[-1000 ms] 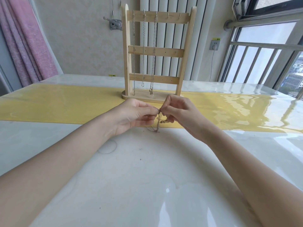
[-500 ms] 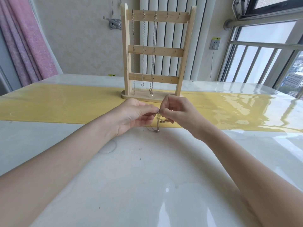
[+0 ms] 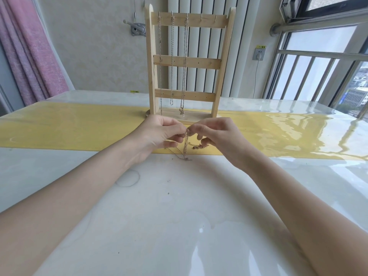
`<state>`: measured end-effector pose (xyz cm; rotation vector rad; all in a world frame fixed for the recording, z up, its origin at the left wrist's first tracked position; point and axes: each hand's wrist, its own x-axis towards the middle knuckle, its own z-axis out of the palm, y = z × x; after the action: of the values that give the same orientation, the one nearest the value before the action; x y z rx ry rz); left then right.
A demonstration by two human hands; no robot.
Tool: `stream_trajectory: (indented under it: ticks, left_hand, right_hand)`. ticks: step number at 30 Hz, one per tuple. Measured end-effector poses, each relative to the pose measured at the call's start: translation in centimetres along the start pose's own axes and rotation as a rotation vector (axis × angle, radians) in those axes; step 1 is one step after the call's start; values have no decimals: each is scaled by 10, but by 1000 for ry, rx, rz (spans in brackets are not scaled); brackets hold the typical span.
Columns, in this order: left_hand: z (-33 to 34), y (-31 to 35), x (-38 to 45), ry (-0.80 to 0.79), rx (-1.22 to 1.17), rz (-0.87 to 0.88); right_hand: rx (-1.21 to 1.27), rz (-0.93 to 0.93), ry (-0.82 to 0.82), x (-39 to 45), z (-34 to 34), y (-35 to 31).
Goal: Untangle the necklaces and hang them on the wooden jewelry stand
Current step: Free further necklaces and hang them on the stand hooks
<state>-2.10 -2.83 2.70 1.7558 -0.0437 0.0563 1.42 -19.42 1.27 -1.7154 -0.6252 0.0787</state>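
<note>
Your left hand (image 3: 159,134) and right hand (image 3: 217,136) meet fingertip to fingertip, each pinching the top of the thin chain (image 3: 185,145) at the same small spot; the other fingers curl loosely under. You hold it raised so that its own weight pulls the length straight below the pinch, which makes any crossing easier to see. Its lowest loop touches the white table (image 3: 179,216) just under your fingers, and one strand trails toward your left wrist.

Just under your right fingers lies a second, golden chain (image 3: 199,146) in a small heap on the yellow runner (image 3: 69,132). Whether it is linked with the one you hold, I cannot tell.

Beyond your knuckles stands the wooden jewelry stand (image 3: 188,60), upright, close enough to reach. Three necklaces (image 3: 172,56) already hang from the left hooks of its top rail, so the free hooks sit above and to the right of your grip.
</note>
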Motion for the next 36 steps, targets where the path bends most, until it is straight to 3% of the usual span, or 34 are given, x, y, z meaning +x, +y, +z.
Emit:
stream_trajectory:
  ticks: [6, 13, 16, 19, 22, 25, 28, 31, 36]
  left_hand:
    - [5, -3, 0, 81, 141, 91]
    - [7, -7, -1, 182, 554, 401]
    - [8, -11, -2, 136, 758, 538]
    - [10, -14, -2, 74, 877, 502]
    - [11, -15, -1, 13, 828, 420]
    - [8, -13, 0, -72, 534, 266]
    - [5, -8, 2, -34, 207, 180]
    - [4, -4, -1, -51, 20, 119]
    - [5, -3, -2, -64, 36, 157]
  right_hand:
    - [39, 43, 57, 1, 1, 2]
    - [-132, 67, 43, -2, 4, -2]
    - [-249, 110, 13, -3, 6, -3]
    - [-347, 118, -49, -3, 6, -5]
    - [-480, 41, -72, -1, 5, -5]
    - [-538, -38, -49, 0, 4, -4]
    - [-234, 19, 13, 0, -1, -6]
    - [26, 87, -38, -1, -4, -6]
    - [77, 110, -40, -1, -4, -2]
